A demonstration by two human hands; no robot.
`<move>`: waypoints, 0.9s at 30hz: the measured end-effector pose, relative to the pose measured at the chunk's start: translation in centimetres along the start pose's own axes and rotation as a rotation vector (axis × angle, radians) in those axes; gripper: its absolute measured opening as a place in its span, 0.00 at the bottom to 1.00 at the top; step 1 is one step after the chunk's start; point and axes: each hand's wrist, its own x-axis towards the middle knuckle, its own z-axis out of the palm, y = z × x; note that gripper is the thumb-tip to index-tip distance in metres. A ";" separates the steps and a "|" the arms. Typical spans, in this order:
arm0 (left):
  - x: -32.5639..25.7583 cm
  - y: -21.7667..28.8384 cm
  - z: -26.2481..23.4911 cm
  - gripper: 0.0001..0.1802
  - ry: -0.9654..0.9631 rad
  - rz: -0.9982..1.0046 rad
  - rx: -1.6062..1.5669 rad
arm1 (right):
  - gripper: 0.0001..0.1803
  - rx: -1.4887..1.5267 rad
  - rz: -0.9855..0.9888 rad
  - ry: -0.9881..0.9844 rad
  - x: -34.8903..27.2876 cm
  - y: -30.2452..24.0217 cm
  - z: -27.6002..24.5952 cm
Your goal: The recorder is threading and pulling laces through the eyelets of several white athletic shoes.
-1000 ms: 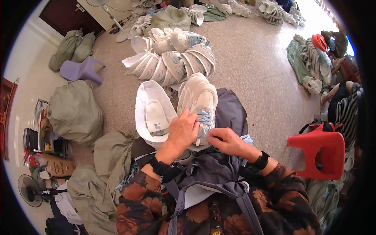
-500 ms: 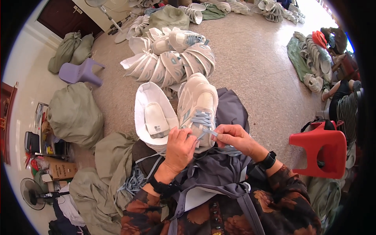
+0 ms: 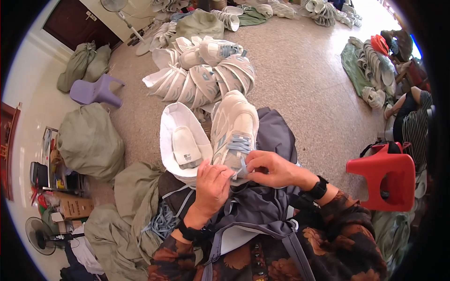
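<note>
Just beyond the grey apron (image 3: 253, 201): beige shoe (image 3: 234, 122), toe away | right hand (image 3: 274, 169): fingers narrow, apparently pinching blue lace (image 3: 243, 165) | left hand (image 3: 212, 187): fingers curled near the shoe's opening, hold unclear | person should probably steady the shoe, keeping lace flat, evenly snug

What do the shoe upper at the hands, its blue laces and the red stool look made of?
Shoe upper: probably matt mesh fabric, from the fine texture at the toe; smoother overlays could be synthetic leather.
Blue laces: likely woven textile, matt, as they lie flat and bend softly; fibre unclear.
Red stool: apparently moulded plastic, smooth, given its even colour and rounded edges.
</note>
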 end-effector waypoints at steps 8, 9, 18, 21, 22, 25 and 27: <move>-3.4 1.5 0.5 0.11 -0.226 -0.552 -0.495 | 0.07 0.452 0.276 0.227 -4.1 -1.4 -7.4; -4.0 1.5 0.8 0.11 -0.221 -0.549 -0.504 | 0.09 0.433 0.263 0.310 -4.6 -1.7 -8.0; -5.3 1.5 2.5 0.25 -0.036 -1.044 -1.245 | 0.22 0.309 0.044 0.732 -6.0 -1.8 -9.6; -4.8 1.8 2.2 0.28 -0.035 -1.068 -1.329 | 0.26 0.622 -0.056 0.720 -6.5 -2.7 -10.4; -4.4 2.1 2.0 0.28 -0.029 -1.067 -1.335 | 0.27 0.783 -0.137 0.689 -6.6 -3.2 -10.8; -3.5 2.5 1.7 0.29 0.030 -1.073 -1.406 | 0.28 0.897 -0.285 0.615 -7.0 -4.6 -11.2; -3.2 2.6 1.8 0.27 0.094 -1.012 -1.421 | 0.27 0.791 -0.233 0.615 -6.9 -6.0 -11.4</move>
